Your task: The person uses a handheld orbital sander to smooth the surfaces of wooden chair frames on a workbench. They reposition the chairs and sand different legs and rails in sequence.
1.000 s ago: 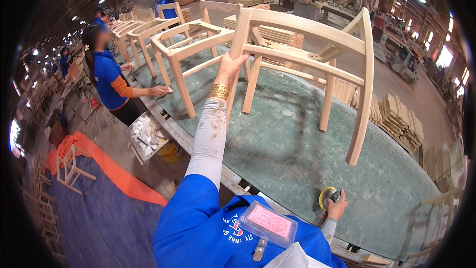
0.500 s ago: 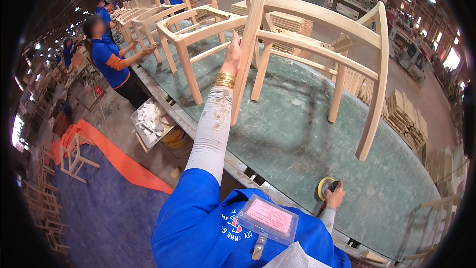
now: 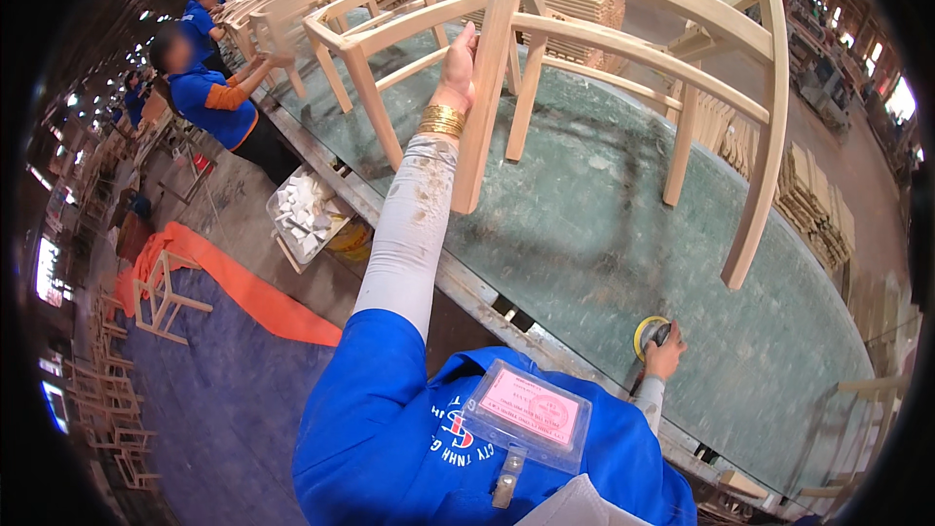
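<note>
While the right hand (image 3: 667, 356) clamps its fingers on a sander (image 3: 656, 332) (yellow-rimmed; best run flat), the left hand (image 3: 457, 73), fingers straight, lies along one post (image 3: 484, 107) of a chair frame (image 3: 776, 88) at the green bench (image 3: 555, 263): brace frame firmly.

Co-worker (image 3: 200, 93): blue shirt, orange sleeves, at left
White pieces (image 3: 304, 206): heaped together
Orange cloth (image 3: 255, 290): bordering dark blue sheet (image 3: 234, 409)
Wood stack (image 3: 813, 209): at right
</note>
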### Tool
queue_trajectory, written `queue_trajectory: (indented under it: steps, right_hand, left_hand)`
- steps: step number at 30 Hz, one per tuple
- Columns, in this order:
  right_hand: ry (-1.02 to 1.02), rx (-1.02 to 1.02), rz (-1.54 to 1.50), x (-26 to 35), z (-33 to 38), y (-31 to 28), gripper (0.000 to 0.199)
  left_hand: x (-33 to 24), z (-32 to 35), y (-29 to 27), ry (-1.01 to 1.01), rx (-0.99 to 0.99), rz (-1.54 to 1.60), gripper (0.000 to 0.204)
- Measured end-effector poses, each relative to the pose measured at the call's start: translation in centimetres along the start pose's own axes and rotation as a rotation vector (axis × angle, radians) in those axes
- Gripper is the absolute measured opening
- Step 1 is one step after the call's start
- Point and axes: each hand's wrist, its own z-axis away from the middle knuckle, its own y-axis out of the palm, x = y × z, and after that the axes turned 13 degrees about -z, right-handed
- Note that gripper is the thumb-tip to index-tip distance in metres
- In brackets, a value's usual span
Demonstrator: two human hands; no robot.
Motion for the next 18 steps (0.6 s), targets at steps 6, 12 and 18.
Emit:
queue_trajectory:
  steps: [6, 12, 18]
  right_hand:
    - [0.007, -0.035, 0.022, -0.3, 0.4, -0.1, 0.078]
    - [-0.017, -0.043, -0.008, -2.0, -1.0, -0.1, 0.076]
    - [0.073, -0.056, -0.014, -1.4, -0.8, 0.0, 0.073]
  left_hand:
    - [0.6, 0.0, 0.8, -0.018, 0.016, 0.026, 0.035]
    - [2.6, -0.2, -2.1, 0.063, 0.033, -0.187, 0.031]
    - [2.8, 4.0, 0.1, 0.054, 0.087, -0.483, 0.047]
